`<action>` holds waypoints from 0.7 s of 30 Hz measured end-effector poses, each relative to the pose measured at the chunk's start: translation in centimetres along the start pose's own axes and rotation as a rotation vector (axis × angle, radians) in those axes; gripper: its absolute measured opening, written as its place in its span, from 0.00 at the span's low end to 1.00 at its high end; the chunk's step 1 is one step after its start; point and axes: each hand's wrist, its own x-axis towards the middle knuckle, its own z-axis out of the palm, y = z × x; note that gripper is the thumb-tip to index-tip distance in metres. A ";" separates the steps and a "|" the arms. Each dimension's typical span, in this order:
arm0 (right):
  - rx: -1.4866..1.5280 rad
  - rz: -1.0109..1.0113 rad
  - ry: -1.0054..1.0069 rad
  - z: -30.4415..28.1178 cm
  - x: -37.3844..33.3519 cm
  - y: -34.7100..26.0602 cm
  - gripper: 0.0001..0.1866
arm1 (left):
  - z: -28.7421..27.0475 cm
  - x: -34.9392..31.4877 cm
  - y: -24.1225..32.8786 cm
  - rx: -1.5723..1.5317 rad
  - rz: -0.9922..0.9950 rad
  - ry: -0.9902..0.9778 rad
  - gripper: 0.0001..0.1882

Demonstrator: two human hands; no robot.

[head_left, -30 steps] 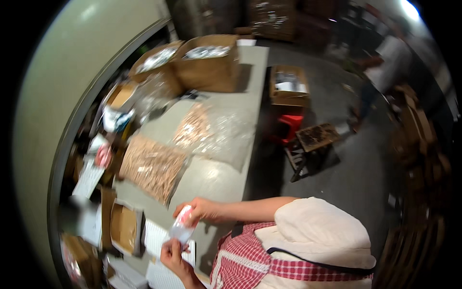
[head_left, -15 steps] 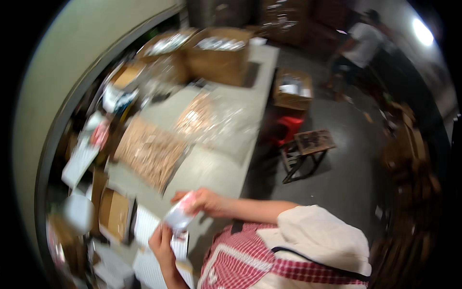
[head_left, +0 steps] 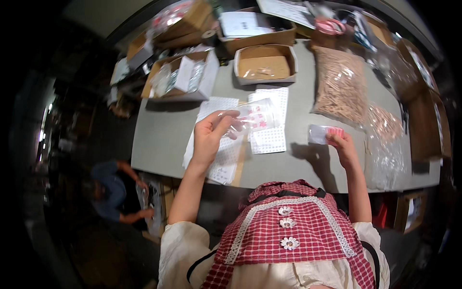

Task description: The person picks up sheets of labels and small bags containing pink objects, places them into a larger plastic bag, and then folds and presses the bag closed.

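Note:
My left hand (head_left: 214, 137) pinches a clear plastic bag (head_left: 262, 117) with pink print, held above the printed sheets (head_left: 224, 159). In my right hand (head_left: 342, 144), between thumb and fingers, is a small whitish packet (head_left: 317, 134) with a red-pink end. It hangs over the bare grey part of the table (head_left: 303, 166), apart from the left hand's bag. Just beyond my right hand lies a big clear bag full of small wooden pieces (head_left: 339, 86). Beside it is a smaller, partly filled bag of similar pieces (head_left: 385, 123).
An open shallow carton (head_left: 266, 79) stands at the back middle of the table. A white box (head_left: 207, 84) with packets is to its left. Pink-handled scissors (head_left: 330, 26) and a tall carton (head_left: 426, 120) are on the right. Another person (head_left: 113, 190) works at lower left.
My view has turned to face the table squarely. My hands, close together on one packet before, are now apart; the left holds a clear bag and the right a small packet.

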 end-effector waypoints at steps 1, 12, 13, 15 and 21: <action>0.075 0.040 -0.066 1.0 0.5 -0.9 0.15 | -0.1 -0.8 -0.7 -0.061 -0.014 0.064 0.17; -0.268 0.098 -0.660 6.0 6.7 -3.9 0.17 | -2.0 -12.3 -9.0 -0.565 -0.333 0.621 0.17; -0.290 0.107 -0.725 5.6 8.1 -3.4 0.17 | -1.9 -13.5 -9.6 -0.605 -0.321 0.662 0.17; -0.464 0.079 -0.790 6.7 9.3 -3.0 0.15 | -1.3 -15.8 -10.7 -0.624 -0.303 0.756 0.16; -0.849 -0.077 -0.917 6.3 14.2 0.0 0.11 | 2.4 -21.0 -11.5 -0.669 -0.306 0.876 0.14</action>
